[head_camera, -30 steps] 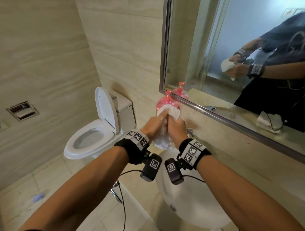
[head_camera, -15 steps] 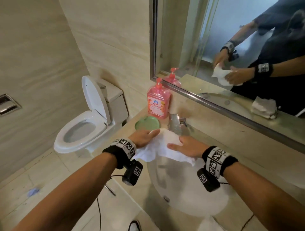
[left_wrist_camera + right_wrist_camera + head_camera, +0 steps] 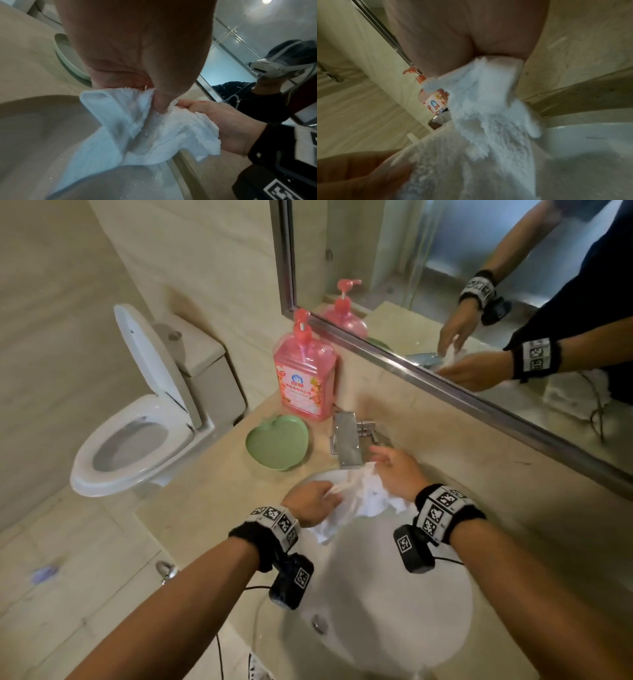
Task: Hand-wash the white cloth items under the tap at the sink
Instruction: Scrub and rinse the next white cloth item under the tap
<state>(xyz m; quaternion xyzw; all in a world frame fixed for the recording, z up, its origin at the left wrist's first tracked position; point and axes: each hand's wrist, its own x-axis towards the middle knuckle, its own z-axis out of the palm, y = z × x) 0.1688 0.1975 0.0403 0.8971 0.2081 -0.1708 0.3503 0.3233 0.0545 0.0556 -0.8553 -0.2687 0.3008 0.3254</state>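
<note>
Both hands gripped a white cloth (image 3: 363,494) bunched over the sink (image 3: 394,611), just below the tap (image 3: 347,440). The right hand (image 3: 397,474) pinched the end nearer the tap; the left hand (image 3: 313,503) held the farther end. Beside the tap, the pink soap bottle (image 3: 305,374) bore unreadable Chinese lettering.

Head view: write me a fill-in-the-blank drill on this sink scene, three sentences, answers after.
1. Both hands hold the crumpled white terry cloth over the white ceramic ____.
2. The heart-shaped dish on the beige counter is ____ in colour.
3. The pink pump soap bottle stands just below the ____ on the wall.

Answers: sink; green; mirror
</note>
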